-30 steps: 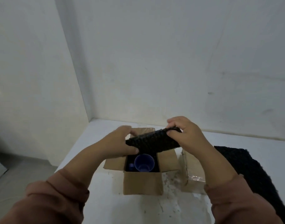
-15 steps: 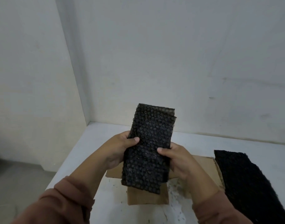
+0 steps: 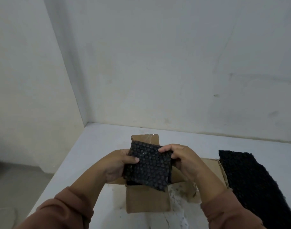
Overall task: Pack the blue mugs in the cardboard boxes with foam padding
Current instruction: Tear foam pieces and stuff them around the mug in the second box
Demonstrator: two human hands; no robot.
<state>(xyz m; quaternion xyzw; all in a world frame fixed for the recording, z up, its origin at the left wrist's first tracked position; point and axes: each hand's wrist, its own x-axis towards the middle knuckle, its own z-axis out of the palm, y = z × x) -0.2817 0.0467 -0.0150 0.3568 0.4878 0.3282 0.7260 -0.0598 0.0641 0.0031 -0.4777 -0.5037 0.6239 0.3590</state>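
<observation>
Roughly low centre of the frame: a dark, bubbly foam padding piece, held up with its face toward the camera and tilted a little, the top edge leaning left. Left hand grips its left edge, thumb lying across the front face, the other fingers hidden behind the sheet. Right hand grips the upper right corner, fingers curled over the top edge. Both hands closed on the padding, neither one free. Directly below and behind the padding sits an open cardboard box on the counter; its near wall faces the camera, one flap spreads out under the left hand, and the rear flap, with a strip of shiny tape on it, stands up just above the padding's top edge. The padding covers most of the box opening; only a dark sliver of the inside shows, so the contents cannot be made out. More cardboard lies right of the box, behind the right wrist; flap or second box, cannot tell. Further right, a larger padding sheet of the same dark stuff lies flat on the counter, running off the lower right edge. Counter surface pale, scuffed and speckled near the box. Reddish-brown sleeves enter from both lower corners. Plain pale wall fills the upper frame, with a corner at left.
</observation>
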